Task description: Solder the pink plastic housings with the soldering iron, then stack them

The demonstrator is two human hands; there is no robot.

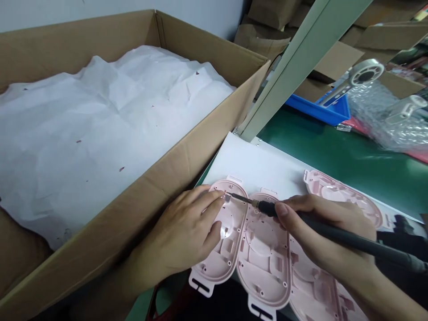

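Green workbench (334,151) lies beyond; left hand (180,232) presses a pink plastic shell (230,223), seemingly light and stiff, best held by its rim; right hand (327,249) clamps a soldering iron (368,240).

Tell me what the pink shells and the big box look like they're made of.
The pink shells look like moulded plastic, probably, with a smooth, faintly glossy finish and crisp ribs and posts. The box looks like plain brown corrugated cardboard, matte, with creased, folded flaps.

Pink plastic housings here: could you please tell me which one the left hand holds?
The leftmost housing, under the left hand; the other housings lie further right, away from it.
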